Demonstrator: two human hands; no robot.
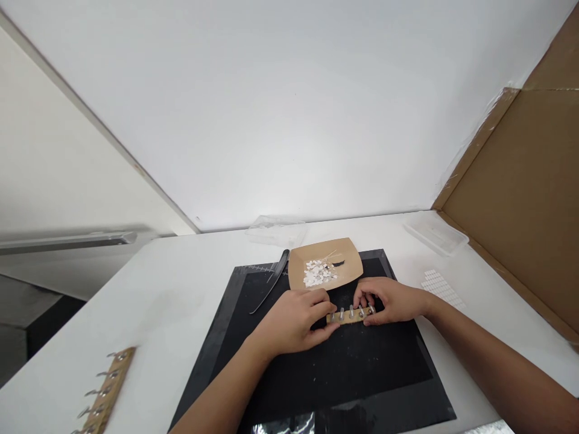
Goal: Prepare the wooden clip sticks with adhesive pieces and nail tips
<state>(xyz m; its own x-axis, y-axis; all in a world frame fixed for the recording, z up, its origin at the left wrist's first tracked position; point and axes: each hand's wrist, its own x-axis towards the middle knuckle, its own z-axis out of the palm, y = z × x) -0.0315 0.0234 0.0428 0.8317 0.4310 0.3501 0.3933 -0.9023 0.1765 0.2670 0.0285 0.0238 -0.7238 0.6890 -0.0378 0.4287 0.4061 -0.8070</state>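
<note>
A short wooden strip (347, 317) with several small clear upright pieces along it lies across the black mat (362, 374). My left hand (298, 318) grips its left end between thumb and fingers. At the other end my right hand (389, 299) is closed on the strip, thumb on the near side and fingers on the far side. Just behind the hands stands a brown paper tray (350, 253) with a heap of small white bits (318, 273) and a small dark piece (338, 263) in it. Left of the tray lie black-handled tweezers or a similar slim tool (283, 263).
A second wooden strip with metal clips (111, 386) lies on the white table at left. Small white pieces in rows (441, 288) lie right of the mat. A clear plastic lid (436, 235) and clear packaging (275, 230) are at the back. Cardboard (520, 211) stands at right.
</note>
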